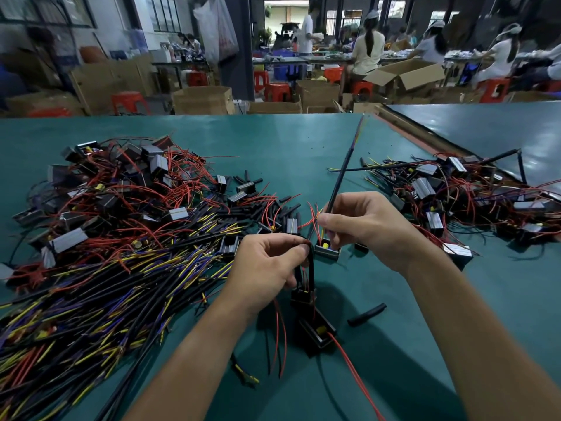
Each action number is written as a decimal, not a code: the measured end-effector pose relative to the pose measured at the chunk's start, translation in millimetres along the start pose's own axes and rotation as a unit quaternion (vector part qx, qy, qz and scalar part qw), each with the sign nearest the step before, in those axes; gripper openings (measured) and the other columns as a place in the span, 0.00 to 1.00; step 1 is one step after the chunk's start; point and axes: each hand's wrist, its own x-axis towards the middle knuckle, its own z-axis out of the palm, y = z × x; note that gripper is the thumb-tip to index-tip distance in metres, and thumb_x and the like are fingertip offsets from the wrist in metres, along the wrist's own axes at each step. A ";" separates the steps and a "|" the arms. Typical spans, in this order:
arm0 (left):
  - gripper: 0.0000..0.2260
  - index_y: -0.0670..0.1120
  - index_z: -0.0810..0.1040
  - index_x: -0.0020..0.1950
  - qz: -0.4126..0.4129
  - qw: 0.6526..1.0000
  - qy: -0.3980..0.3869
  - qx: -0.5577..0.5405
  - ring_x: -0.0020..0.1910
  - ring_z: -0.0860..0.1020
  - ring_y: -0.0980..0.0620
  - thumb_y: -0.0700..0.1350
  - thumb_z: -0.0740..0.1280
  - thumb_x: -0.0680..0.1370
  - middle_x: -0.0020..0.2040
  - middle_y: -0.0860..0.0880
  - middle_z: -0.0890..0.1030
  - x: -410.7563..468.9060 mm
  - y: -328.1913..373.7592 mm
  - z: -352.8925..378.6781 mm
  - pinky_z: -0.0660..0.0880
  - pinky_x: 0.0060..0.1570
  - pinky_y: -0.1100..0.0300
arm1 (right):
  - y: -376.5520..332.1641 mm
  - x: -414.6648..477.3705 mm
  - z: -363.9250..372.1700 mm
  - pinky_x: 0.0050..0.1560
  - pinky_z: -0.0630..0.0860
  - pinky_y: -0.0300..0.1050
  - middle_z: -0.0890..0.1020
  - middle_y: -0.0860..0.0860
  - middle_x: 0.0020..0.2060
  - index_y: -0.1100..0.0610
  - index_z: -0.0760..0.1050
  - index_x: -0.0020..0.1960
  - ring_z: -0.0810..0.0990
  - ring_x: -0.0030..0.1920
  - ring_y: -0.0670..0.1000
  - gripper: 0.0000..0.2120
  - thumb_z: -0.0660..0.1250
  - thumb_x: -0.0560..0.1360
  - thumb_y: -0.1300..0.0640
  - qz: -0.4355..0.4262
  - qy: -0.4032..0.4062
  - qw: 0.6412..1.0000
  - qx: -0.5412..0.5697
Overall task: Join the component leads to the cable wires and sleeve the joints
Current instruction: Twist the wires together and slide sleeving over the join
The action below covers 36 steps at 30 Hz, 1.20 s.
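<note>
1. The right hand [367, 226] pinches the long thin black cable [343, 174] between thumb and forefinger near its near end, with the other fingers curled below.
2. The cable's long axis runs away from the person, rising over the green table top [303, 141] toward its far edge.
3. The small black-and-silver block component with a yellow part [327, 253] sits just below the right fingertips. Its thin red leads [314, 212] rise just left of the pinch, between the two hands.
4. The left hand [270, 262] pinches a black strand [310, 262] with thumb and forefinger. I cannot tell whether it is sleeve or wire.
5. The joint probably forms at the right fingertips, so the left hand would have to come rightward to the leads.
6. A short loose black sleeve tube [367, 313] lies on the table near the right forearm.
</note>
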 end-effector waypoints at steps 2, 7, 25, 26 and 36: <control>0.06 0.42 0.84 0.45 -0.004 1.000 -0.002 -0.003 0.20 0.70 0.55 0.35 0.67 0.77 0.26 0.51 0.79 -1.1 0.7 -0.2 0.67 0.23 0.67 | -1.3 -1.2 3.7 0.30 0.76 0.39 0.79 0.53 0.28 0.59 0.78 0.39 0.75 0.26 0.49 0.05 0.72 0.72 0.61 0.005 0.003 1.000 0.014; 0.10 0.45 0.84 0.43 -0.004 0.999 -0.037 -0.004 0.21 0.70 0.55 0.35 0.65 0.78 0.29 0.49 0.80 -2.9 3.3 1.4 0.67 0.23 0.67 | -3.6 -0.9 7.3 0.30 0.76 0.41 0.79 0.52 0.27 0.58 0.77 0.38 0.75 0.26 0.49 0.08 0.70 0.74 0.55 -0.013 0.028 1.000 0.008; 0.03 0.41 0.82 0.40 0.004 0.999 -0.036 -0.030 0.21 0.67 0.54 0.36 0.71 0.74 0.24 0.46 0.72 -3.6 2.0 4.3 0.67 0.24 0.66 | -7.4 -3.3 8.9 0.32 0.74 0.45 0.82 0.55 0.29 0.54 0.80 0.36 0.76 0.27 0.51 0.07 0.76 0.71 0.61 -0.064 0.036 0.997 -0.039; 0.03 0.40 0.82 0.41 -0.005 0.998 -0.037 -0.045 0.21 0.67 0.54 0.36 0.71 0.74 0.24 0.47 0.71 -4.0 2.4 4.0 0.67 0.24 0.66 | -6.9 -3.2 8.4 0.32 0.74 0.46 0.82 0.55 0.29 0.54 0.80 0.35 0.76 0.28 0.52 0.08 0.75 0.71 0.61 -0.064 0.036 0.996 -0.045; 0.06 0.46 0.84 0.38 -0.108 0.982 -0.077 -0.134 0.22 0.62 0.59 0.47 0.73 0.65 0.34 0.47 0.69 -4.5 3.9 5.9 0.59 0.22 0.70 | -9.6 -4.4 8.7 0.29 0.73 0.38 0.80 0.49 0.26 0.60 0.79 0.38 0.76 0.26 0.47 0.07 0.75 0.72 0.62 -0.056 0.015 0.997 -0.053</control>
